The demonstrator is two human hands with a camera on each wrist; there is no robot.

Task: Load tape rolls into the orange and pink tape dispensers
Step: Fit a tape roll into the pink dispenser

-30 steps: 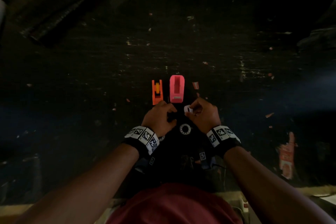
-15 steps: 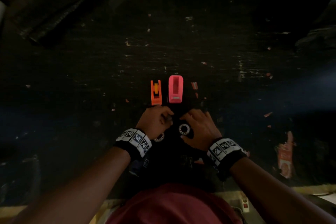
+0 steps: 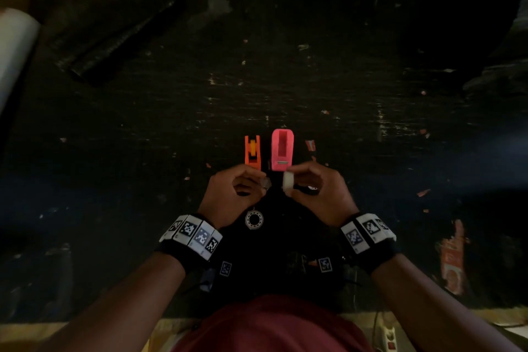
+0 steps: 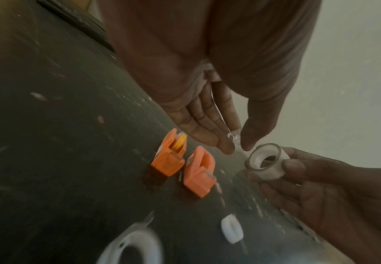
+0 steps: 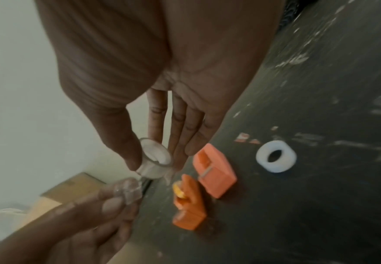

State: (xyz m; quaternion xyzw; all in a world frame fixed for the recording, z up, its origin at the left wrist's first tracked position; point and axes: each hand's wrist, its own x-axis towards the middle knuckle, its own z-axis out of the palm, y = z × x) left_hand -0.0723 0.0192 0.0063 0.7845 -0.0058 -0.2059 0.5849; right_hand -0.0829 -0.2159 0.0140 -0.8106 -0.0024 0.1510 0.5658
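Observation:
The orange dispenser [image 3: 253, 153] and the pink dispenser [image 3: 282, 150] stand side by side on the dark table, just beyond my hands. My right hand [image 3: 291, 183] pinches a white tape roll [image 3: 287, 181] between thumb and fingers, held above the table in front of the pink dispenser [image 5: 214, 171]. My left hand [image 3: 261, 184] pinches a small clear plastic spool [image 4: 233, 138] close to the roll [image 4: 266, 163], a small gap between them. The orange dispenser [image 4: 169, 157] has a yellow wheel in its slot. The pink dispenser's slot looks hollow.
A second tape roll [image 3: 253, 219] lies flat on the table between my wrists, and another white roll [image 5: 275, 156] lies right of the dispensers. A dark cylinder [image 3: 120, 28] lies far left. Scraps of red paper [image 3: 310, 145] dot the table.
Half a second ago both hands were down at the table over a tape roll. Now they are lifted toward the dispensers, the right holding the roll, the left the clear spool.

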